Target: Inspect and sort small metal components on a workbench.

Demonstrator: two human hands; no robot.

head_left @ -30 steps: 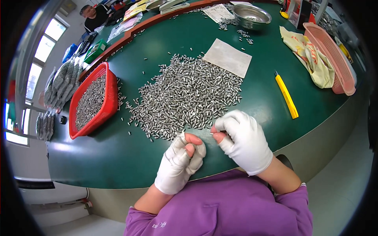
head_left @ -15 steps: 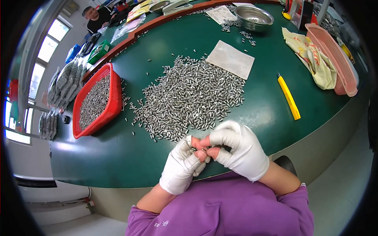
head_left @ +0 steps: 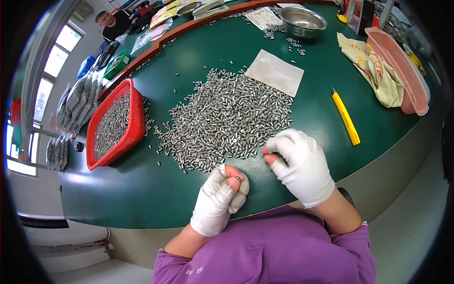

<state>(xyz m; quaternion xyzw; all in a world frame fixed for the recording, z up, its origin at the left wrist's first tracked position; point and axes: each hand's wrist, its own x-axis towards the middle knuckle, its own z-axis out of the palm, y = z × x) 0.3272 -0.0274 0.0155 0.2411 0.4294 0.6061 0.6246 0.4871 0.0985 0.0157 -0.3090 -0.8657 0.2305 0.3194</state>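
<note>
A wide heap of small shiny metal pins (head_left: 231,116) with tapered ends lies on the green table in front of me. My left hand (head_left: 217,196), in a white glove with bare thumb and fingertip, is closed at the near edge of the heap. Between its thumb and forefinger the end of one metal pin (head_left: 238,178) shows. My right hand (head_left: 302,168), gloved the same way, hovers by the heap's near right edge. Its thumb and forefinger are close together, and whatever lies between them is hidden.
On the left stands a red basket (head_left: 137,125) full of similar pins, with filled plastic bags (head_left: 78,106) beyond. A pale card (head_left: 275,72) touches the heap's far edge. To the right are a yellow cutter (head_left: 346,118), a cloth (head_left: 373,71) and a pink basket (head_left: 399,66). A metal bowl (head_left: 302,31) sits farther back.
My right hand has parted from the left and moved right and slightly away from me, to the heap's edge. The left hand stays nearly in place, still pinching.
</note>
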